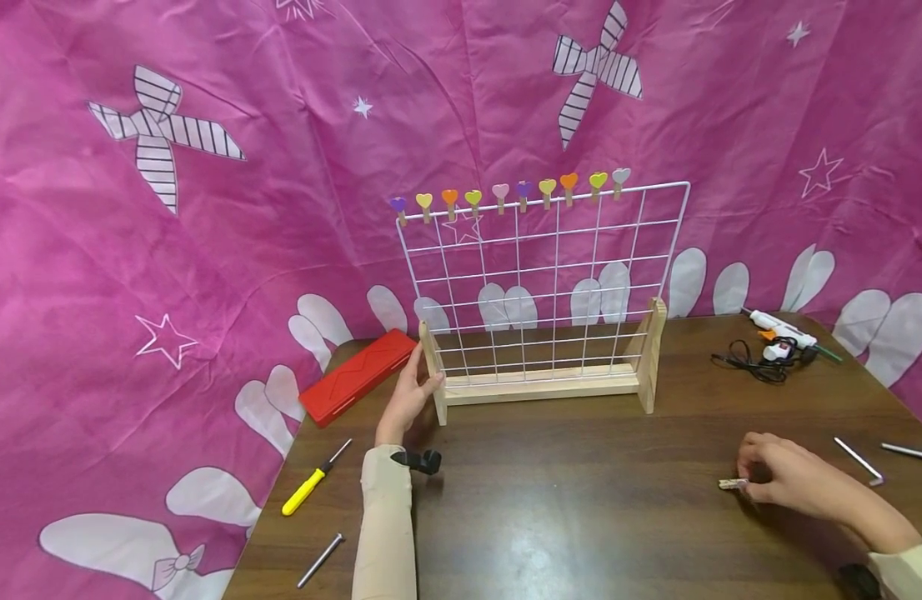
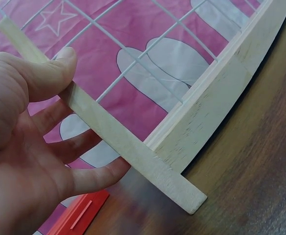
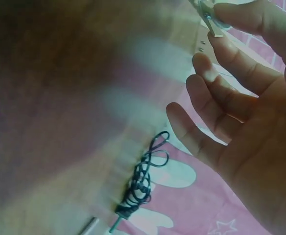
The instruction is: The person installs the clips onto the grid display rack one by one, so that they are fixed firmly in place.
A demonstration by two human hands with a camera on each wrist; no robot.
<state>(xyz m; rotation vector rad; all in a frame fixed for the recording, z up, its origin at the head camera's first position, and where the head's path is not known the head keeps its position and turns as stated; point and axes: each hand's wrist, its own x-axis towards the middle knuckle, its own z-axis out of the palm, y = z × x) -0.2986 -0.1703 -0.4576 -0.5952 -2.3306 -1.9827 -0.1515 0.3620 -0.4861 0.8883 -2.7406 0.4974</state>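
Observation:
A white wire grid (image 1: pixel 539 283) stands upright in a wooden stand (image 1: pixel 543 385), with several small clothespins (image 1: pixel 501 196) bearing coloured hearts clipped along its top bar. My left hand (image 1: pixel 410 398) grips the stand's left upright (image 2: pixel 118 129), the thumb on its near edge and the fingers on its outer side. Low over the table at the right, my right hand (image 1: pixel 794 483) pinches a small wooden clothespin (image 1: pixel 733 483) between thumb and index finger. In the right wrist view this clothespin (image 3: pixel 209 18) is partly cut off by the frame's top edge, and the other fingers are loosely bent.
Left of the stand lies a red case (image 1: pixel 358 377), with a yellow-handled screwdriver (image 1: pixel 307 489) and a bolt (image 1: pixel 321 560) nearer me. A glue gun (image 1: pixel 782 329) with a coiled black cord sits at the back right. Beyond my right hand are a hex key (image 1: pixel 857 458) and another bolt (image 1: pixel 905 451).

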